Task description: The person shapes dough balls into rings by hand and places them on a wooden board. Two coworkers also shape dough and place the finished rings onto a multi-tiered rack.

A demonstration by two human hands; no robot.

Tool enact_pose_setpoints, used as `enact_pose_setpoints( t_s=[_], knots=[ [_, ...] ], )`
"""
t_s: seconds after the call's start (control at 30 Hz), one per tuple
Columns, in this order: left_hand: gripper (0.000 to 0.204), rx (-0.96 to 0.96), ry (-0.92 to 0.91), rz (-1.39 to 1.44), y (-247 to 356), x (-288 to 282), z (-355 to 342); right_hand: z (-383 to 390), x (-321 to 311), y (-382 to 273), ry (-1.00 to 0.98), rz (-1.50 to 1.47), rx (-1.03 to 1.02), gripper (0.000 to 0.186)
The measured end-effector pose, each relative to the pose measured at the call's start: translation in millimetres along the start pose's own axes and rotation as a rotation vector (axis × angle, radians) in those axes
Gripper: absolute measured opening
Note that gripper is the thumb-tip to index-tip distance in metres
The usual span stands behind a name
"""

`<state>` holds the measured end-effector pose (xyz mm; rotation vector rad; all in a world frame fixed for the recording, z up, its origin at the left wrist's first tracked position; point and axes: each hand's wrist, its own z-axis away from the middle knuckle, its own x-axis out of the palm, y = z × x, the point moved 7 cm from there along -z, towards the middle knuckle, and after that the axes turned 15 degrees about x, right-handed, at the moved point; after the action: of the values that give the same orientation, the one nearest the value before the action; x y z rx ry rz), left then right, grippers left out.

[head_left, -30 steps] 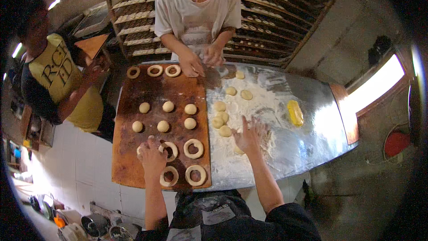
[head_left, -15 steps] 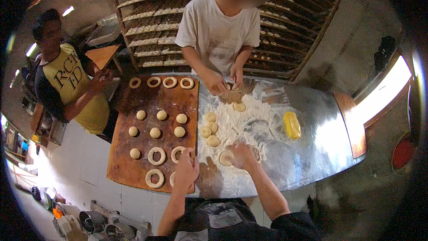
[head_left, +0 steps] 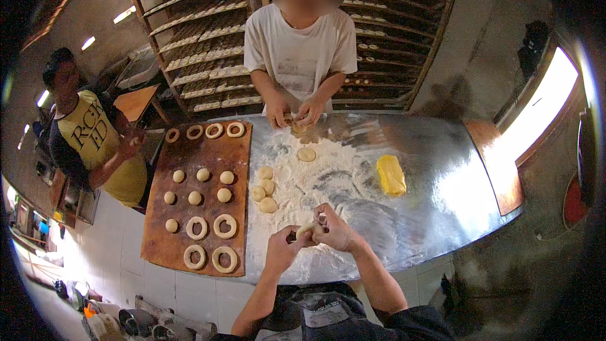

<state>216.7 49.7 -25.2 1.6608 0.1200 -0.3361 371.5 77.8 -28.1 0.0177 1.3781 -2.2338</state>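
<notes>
My left hand (head_left: pixel 285 246) and my right hand (head_left: pixel 334 232) meet over the near part of the floured metal table (head_left: pixel 429 227), both closed on a piece of pale dough (head_left: pixel 308 230). To their left lies a brown wooden board (head_left: pixel 158 243) bearing several dough rings (head_left: pixel 225 217) at its near and far ends, with several round dough balls (head_left: pixel 226 177) between. Several flattened dough rounds (head_left: pixel 267 205) rest in the flour just beyond my hands. A yellow soft block (head_left: pixel 391 175) sits farther right.
Across the table, a co-worker in white (head_left: pixel 300 50) works dough with both hands. Another person in yellow and black (head_left: pixel 120 177) stands at the left. Tall racks (head_left: pixel 398 69) of shaped dough stand behind. A wooden plank (head_left: pixel 489 158) lies along the table's right end.
My hands, earlier apart over board and flour, have come together, with dough lifted between them. The co-worker opposite has brought both hands to dough at the table's far edge.
</notes>
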Motion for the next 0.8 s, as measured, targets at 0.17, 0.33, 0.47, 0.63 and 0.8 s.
enact_pose_setpoints(
  t_s=[0.17, 0.33, 0.47, 0.63, 0.8],
  knots=[
    [0.039, 0.31, 0.044, -0.241, 35, 16, -7, 3, -8, -18, 0.623, 0.383, -0.244, 0.065],
    [0.056, 0.437, 0.246, -0.692, 46, 13, -6, -7, 6, 18, -0.134, -0.486, -0.186, 0.054],
    [0.052, 0.553, 0.211, -0.389, 41, 25, -3, -2, 1, 22, -0.351, -0.878, -0.216, 0.047],
    [0.033, 0.29, 0.331, 0.86, 4, 42, -6, 1, -8, 16, 0.137, -0.507, -0.214, 0.048],
    [0.024, 0.639, 0.428, -0.62, 35, 28, -3, -2, 18, 9, -0.407, -1.234, -0.084, 0.047]
  ],
)
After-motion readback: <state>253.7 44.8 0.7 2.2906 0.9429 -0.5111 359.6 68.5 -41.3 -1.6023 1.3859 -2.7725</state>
